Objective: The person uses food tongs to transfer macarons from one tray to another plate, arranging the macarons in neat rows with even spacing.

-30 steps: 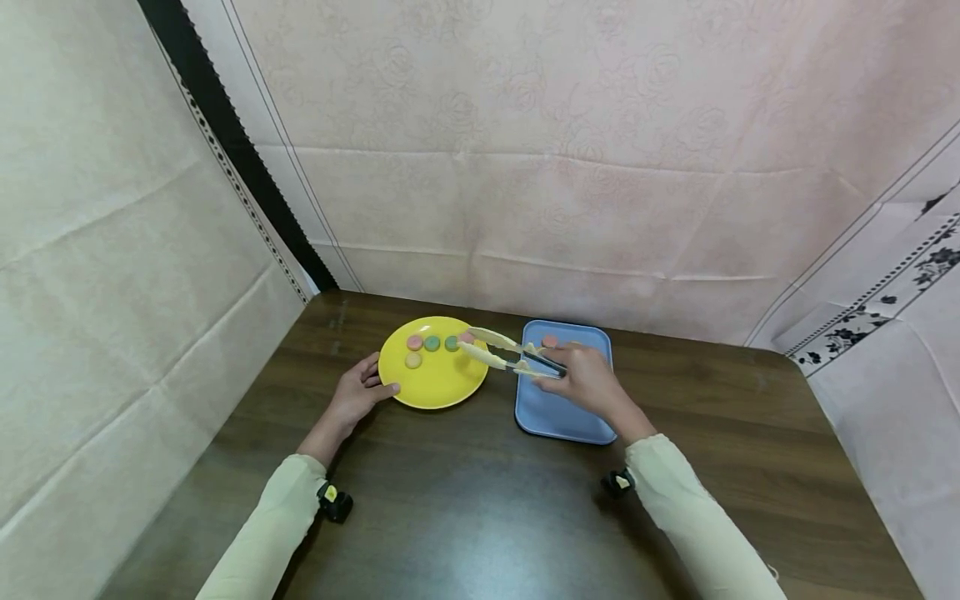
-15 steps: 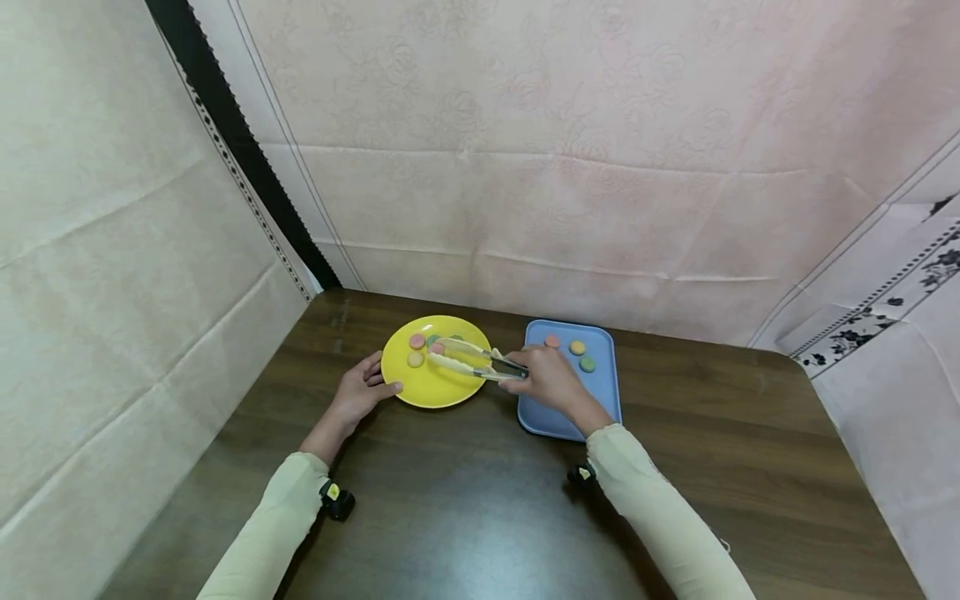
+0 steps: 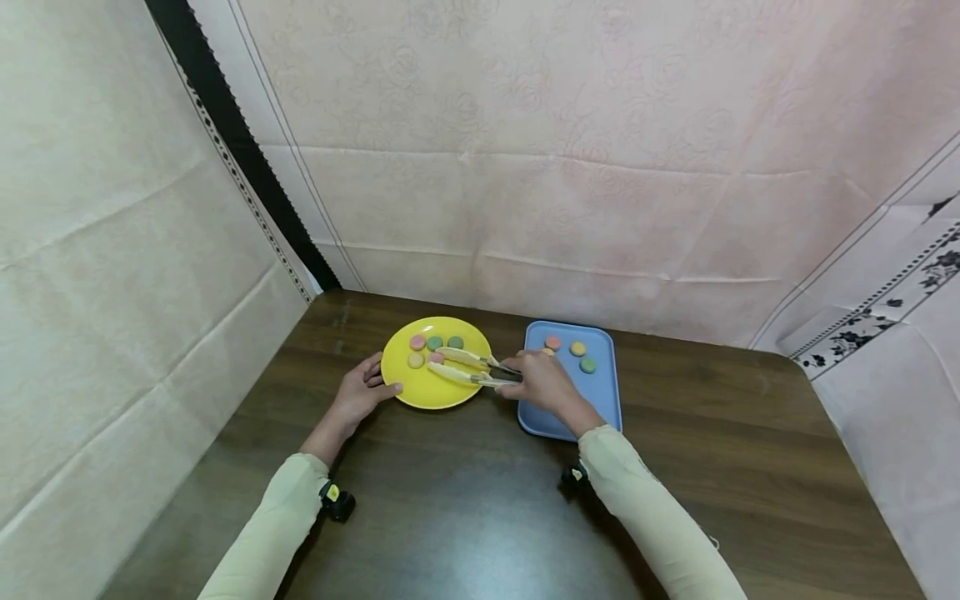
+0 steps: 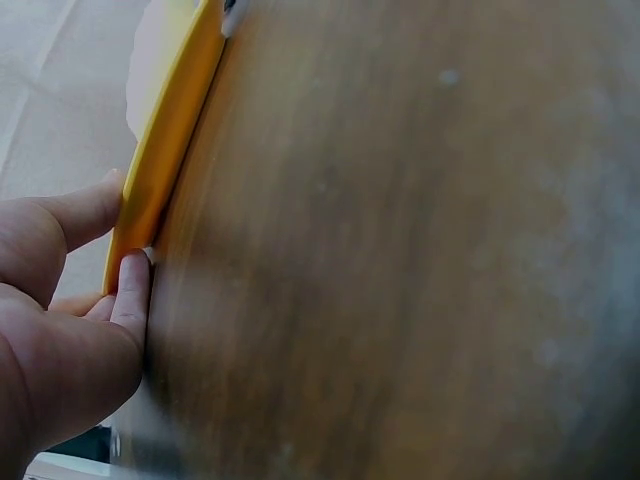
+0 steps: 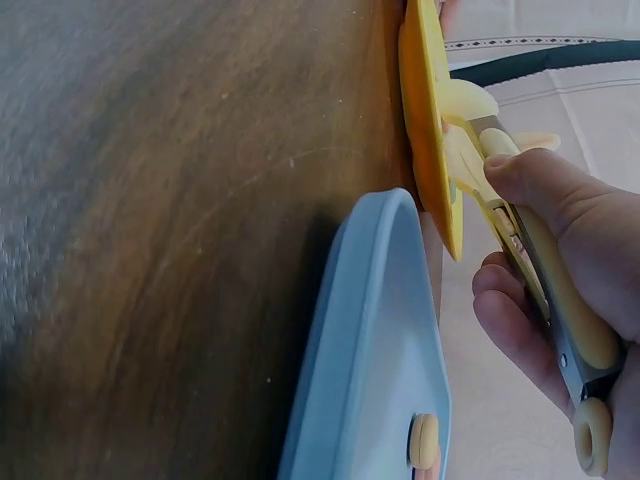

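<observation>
My left hand holds the left rim of a round yellow plate; in the left wrist view the thumb lies on the rim and fingertips are at its underside. With my right hand I grip tongs with pale yellow tips and dark handles. The tongs reach left over the plate, their tips either side of a pink macaron. Whether they touch it I cannot tell. Near it on the plate lie another pink macaron, a yellow one and two green ones.
Right of the plate, partly under my right hand, stands a blue rectangular tray. It holds a pink macaron, a green one and yellow ones. Patterned cloth walls rise behind the brown wooden table.
My right hand has moved left with the tongs, bringing the pink macaron from the plate's right edge to beside the others, then lower. My left hand stays on the rim.
</observation>
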